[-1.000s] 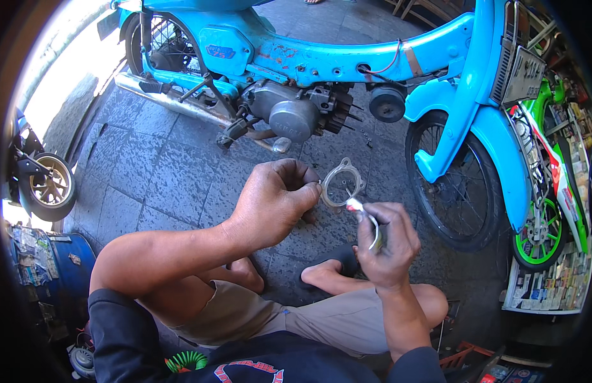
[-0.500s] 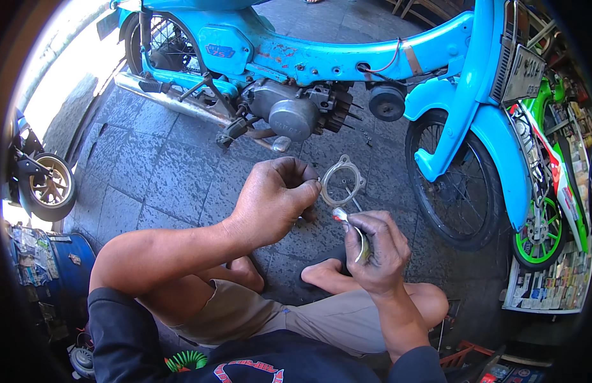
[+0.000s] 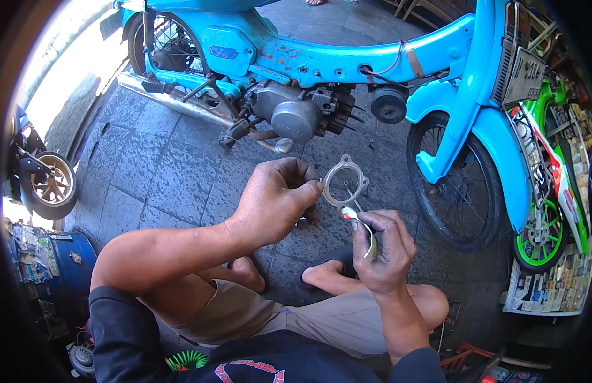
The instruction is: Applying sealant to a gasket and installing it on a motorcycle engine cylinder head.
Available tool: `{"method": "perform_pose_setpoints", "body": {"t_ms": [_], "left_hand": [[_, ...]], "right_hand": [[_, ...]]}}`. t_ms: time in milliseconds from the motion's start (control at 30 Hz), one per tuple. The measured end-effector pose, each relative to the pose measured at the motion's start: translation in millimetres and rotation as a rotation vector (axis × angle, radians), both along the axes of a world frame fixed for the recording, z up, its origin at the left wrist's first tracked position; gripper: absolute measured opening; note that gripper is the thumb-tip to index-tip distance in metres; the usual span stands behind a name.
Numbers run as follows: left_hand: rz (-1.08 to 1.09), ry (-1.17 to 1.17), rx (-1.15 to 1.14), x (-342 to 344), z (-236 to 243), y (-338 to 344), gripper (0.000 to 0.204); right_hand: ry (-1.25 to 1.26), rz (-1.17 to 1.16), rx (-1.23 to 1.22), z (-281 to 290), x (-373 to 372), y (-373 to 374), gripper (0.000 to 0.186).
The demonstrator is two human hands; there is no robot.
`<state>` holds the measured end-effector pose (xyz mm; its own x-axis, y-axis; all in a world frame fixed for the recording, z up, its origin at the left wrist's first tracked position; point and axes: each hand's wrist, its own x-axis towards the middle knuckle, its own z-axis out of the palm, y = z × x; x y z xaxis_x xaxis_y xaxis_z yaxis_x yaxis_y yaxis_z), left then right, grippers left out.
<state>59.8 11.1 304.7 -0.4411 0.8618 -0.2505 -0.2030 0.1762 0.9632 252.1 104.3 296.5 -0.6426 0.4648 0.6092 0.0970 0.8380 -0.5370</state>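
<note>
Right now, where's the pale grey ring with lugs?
In the head view, the pale grey lugged ring is slightly right of centre, held by the left hand, above and left of the right hand.

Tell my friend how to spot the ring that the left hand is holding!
Find the big blue motorbike, then look below its round silver engine cover to the left hand. That hand pinches the ring by its edge. It's a thin, pale, open hoop with little holed ears on its rim, unlike the curled tube in the right hand.
</note>
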Motion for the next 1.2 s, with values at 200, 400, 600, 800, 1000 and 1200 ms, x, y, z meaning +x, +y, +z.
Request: {"method": "perform_pose_setpoints", "body": {"t_ms": [200, 400, 600, 800, 1000, 1200], "left_hand": [[-0.024, -0.004, 0.007, 2.5, -1.1, 0.6, 0.015], [-0.001, 0.043, -0.009, 0.4, -2.0, -1.6, 0.016], [-0.016, 0.092, 0.024, 3.9, 0.4, -3.2, 0.018], [-0.023, 0.131, 0.038, 3.0, 3.2, -5.6, 0.018], [-0.001, 0.303, 0.056, 5.6, 0.8, -7.6, 0.018], [0.001, 0.251, 0.026, 4.5, 3.3, -8.4, 0.017]], "right_hand": [[0.039, 0.028, -0.010, 5.4, -12.8, -3.2, 0.021], [0.116, 0.022, -0.043, 10.1, -20.9, -4.0, 0.019], [0.098, 0.042, 0.060, 10.5, -27.4, -4.8, 0.019], [0.141, 0.022, -0.012, 13.8, -32.0, -1.3, 0.018], [0.179, -0.064, 0.081, 16.0, -38.9, 13.2, 0.020], [0.165, -0.142, 0.088, 21.4, -39.0, 25.5, 0.018]]}}
